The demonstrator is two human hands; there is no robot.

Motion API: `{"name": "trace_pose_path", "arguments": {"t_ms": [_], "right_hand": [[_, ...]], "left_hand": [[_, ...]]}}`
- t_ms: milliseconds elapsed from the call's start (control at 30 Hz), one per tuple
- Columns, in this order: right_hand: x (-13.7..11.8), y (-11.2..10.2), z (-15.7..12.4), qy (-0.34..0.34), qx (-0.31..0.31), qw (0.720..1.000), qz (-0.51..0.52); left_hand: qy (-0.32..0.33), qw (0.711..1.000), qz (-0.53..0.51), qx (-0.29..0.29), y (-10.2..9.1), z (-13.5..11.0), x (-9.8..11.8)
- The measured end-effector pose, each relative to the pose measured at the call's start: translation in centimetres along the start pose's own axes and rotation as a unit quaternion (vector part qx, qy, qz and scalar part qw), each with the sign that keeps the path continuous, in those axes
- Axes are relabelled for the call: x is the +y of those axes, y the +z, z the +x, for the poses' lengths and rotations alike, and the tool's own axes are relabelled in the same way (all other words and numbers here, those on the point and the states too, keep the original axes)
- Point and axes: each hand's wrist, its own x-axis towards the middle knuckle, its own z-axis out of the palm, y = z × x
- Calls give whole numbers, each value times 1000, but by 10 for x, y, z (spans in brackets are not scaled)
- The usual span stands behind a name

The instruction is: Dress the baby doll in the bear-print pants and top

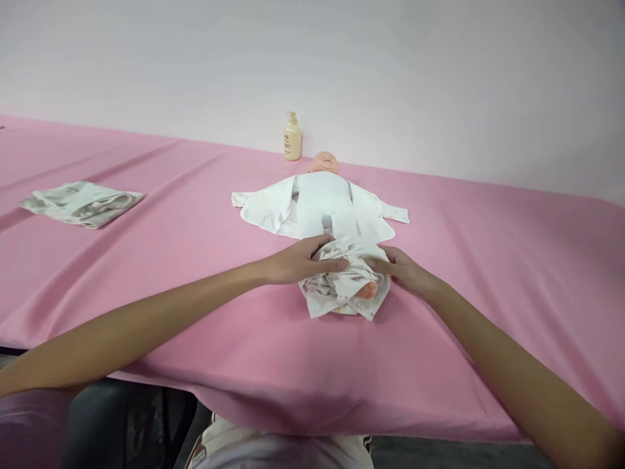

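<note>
Gripping a bunched, printed white baby garment (336, 294) with part-curled left fingers (331, 266) and right fingers (385, 266), directly before a doll (323, 164).

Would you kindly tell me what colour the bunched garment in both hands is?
The garment is white with small yellowish marks, in the head view.

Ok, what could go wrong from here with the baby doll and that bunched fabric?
What looks like the baby doll's foot shows among folds of the bunched printed fabric between the left hand and right hand, so it might snag. The pump bottle stands close to the doll's head; a shove that way could topple it.
</note>
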Motion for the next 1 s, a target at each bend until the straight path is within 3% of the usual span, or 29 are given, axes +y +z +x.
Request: {"name": "trace_pose_path", "arguments": {"t_ms": [200, 367, 467, 633, 800, 900, 1000], "right_hand": [[15, 18, 6, -26, 64, 990, 120], [23, 22, 6, -25, 114, 991, 60], [20, 22, 2, -7, 95, 994, 53], [8, 16, -9, -11, 11, 999, 28], [4, 16, -10, 29, 18, 999, 6], [8, 21, -5, 26, 63, 996, 58], [14, 29, 1, 18, 98, 987, 126]], "left_hand": [[-5, 998, -4, 64, 7, 6, -1], [-2, 1000, -2, 8, 8, 9, 2], [8, 1000, 15, 16, 8, 9, 2], [2, 997, 55, 61, 5, 10, -2], [-5, 990, 92, 103, 7, 14, -7], [2, 994, 76, 81, 9, 14, -4], [-11, 999, 51, 7, 7, 12, 4]]}}
